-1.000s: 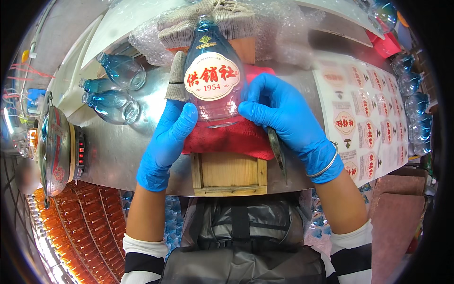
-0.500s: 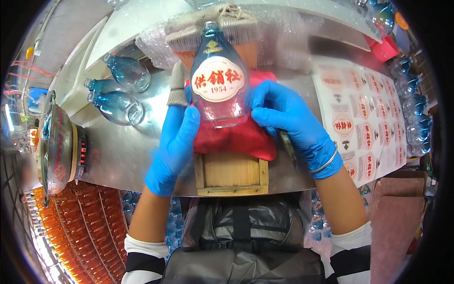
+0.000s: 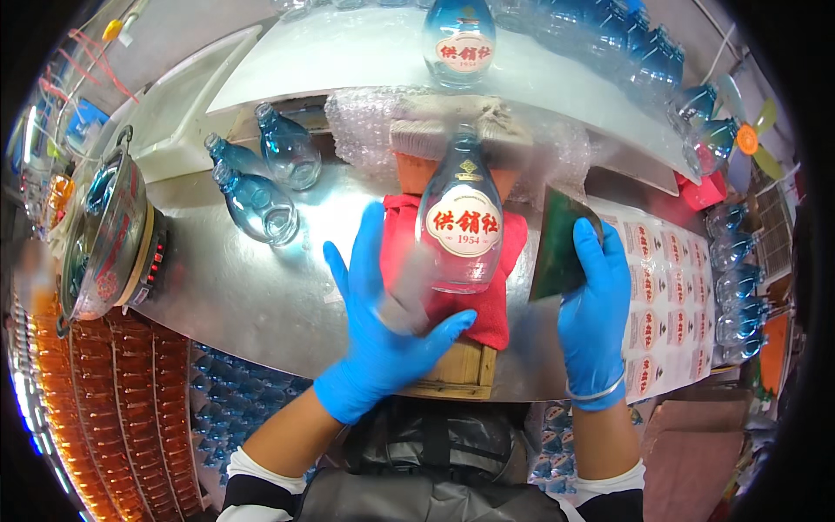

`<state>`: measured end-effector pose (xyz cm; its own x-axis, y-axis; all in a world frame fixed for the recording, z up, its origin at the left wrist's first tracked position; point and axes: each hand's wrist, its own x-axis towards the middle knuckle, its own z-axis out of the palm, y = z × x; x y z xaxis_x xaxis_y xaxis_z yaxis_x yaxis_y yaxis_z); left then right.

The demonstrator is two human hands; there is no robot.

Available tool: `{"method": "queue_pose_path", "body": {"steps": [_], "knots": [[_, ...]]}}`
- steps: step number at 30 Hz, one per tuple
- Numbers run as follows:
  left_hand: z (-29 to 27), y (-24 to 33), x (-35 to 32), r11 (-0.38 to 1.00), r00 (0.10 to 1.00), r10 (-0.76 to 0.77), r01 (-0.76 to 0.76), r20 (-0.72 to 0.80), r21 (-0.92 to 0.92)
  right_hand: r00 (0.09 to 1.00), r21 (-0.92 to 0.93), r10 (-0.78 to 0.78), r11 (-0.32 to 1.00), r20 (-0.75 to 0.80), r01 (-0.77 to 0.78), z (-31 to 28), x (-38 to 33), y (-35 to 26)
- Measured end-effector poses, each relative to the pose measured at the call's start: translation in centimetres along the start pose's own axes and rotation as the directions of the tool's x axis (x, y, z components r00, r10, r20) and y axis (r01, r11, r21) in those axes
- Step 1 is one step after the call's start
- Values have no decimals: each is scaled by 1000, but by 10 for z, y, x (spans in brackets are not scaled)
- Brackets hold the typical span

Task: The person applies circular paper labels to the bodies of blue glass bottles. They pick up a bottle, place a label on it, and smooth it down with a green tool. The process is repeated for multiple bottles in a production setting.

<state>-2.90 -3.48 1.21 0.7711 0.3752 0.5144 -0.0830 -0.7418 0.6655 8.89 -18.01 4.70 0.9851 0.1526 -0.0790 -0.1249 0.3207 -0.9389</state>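
Note:
A blue-tinted glass bottle (image 3: 465,228) with a cream label lies on a red cloth (image 3: 487,322), neck away from me. The cloth covers a wooden stand (image 3: 461,374). My left hand (image 3: 370,335), in a blue glove, is beside the bottle's lower left with fingers spread; a greyish cover on one finger is blurred. To the right of the bottle, my right hand (image 3: 600,322), also gloved, grips a flat, dark green scraper-like sheet (image 3: 561,248) between thumb and fingers, apart from the bottle.
Three bottles (image 3: 261,209) lie on the metal table (image 3: 261,300) at left, near a pot on a heater (image 3: 117,235). A sheet of printed labels (image 3: 670,304) lies right. Farther back are a folded cloth pad (image 3: 461,130), bubble wrap (image 3: 357,135) and an upright labelled bottle (image 3: 459,48).
Both hands have come away from the bottle. The left has opened below it. The right has moved rightward, and the dark green sheet, earlier mostly hidden, now stands out. The view has shifted.

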Motion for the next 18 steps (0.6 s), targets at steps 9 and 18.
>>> {"method": "queue_pose_path", "body": {"steps": [9,18], "knots": [[1,-23,32,938,945,-156,233,289,-256,996,-155,46,986,-78,-57,5,-59,41],[2,-25,28,947,957,-188,237,222,-219,624,-650,-689,289,369,703,16,-52,17]]}}
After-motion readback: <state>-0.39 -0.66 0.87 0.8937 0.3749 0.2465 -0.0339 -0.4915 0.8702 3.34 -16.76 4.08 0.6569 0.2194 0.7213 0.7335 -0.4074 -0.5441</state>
